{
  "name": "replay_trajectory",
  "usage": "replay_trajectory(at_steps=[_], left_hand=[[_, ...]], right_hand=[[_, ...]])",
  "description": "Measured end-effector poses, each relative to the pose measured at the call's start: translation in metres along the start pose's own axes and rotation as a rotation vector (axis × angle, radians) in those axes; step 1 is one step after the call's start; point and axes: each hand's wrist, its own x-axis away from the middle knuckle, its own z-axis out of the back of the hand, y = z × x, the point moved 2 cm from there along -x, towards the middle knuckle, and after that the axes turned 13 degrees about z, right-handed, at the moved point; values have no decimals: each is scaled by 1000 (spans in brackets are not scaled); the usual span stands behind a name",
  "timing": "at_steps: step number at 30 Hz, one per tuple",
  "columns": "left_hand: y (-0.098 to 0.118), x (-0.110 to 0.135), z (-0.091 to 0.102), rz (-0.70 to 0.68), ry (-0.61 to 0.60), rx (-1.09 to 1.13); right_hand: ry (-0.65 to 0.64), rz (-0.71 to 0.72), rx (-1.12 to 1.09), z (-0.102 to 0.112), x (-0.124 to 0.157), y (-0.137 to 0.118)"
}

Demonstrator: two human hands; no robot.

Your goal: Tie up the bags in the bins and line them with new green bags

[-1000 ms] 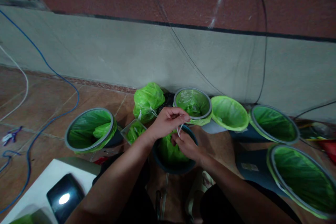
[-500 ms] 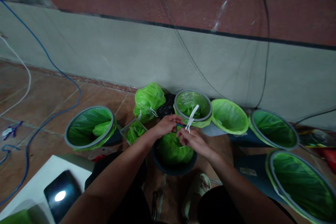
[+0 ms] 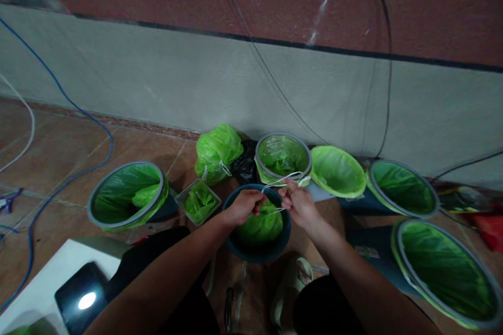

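A dark round bin [image 3: 257, 251] stands on the floor right in front of me with a bunched green bag [image 3: 259, 224] inside. My left hand [image 3: 245, 205] is closed over the bag's top and pinches one end of its white drawstring [image 3: 281, 179]. My right hand [image 3: 299, 203] is closed on the other end, just to the right. The string loops up between the two hands, above the bin's far rim.
Several bins lined with green bags [image 3: 126, 201] [image 3: 282, 156] [image 3: 404, 192] [image 3: 446, 267] stand around along a grey wall. A tied green bag [image 3: 218, 151] and a small clear tray [image 3: 198, 201] lie behind. A blue cable [image 3: 63, 97] runs on the left floor; a white box with a dark device [image 3: 80, 298] sits near left.
My hands have moved apart and lower onto the bag. The white drawstring, held upright in my right hand before, is now stretched into a loop between both hands.
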Motion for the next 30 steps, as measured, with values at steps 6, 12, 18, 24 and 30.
replay_trajectory(at_steps=[6, 12, 18, 24, 30], left_hand=[[2, 1, -6, -19, -41, -119], [-5, 9, -21, -184, -223, -545], [1, 19, -23, -207, -376, -566], [-2, 9, -14, -103, -95, -398], [2, 4, -4, -36, 26, -218]], right_hand=[[6, 149, -21, -15, 12, -15], [-232, 108, -99, -34, 17, -19], [-124, 30, -144, -25, -1, -12], [-158, 65, 327, -2, -5, 6], [-531, 351, 1018, 12, 1, 10]])
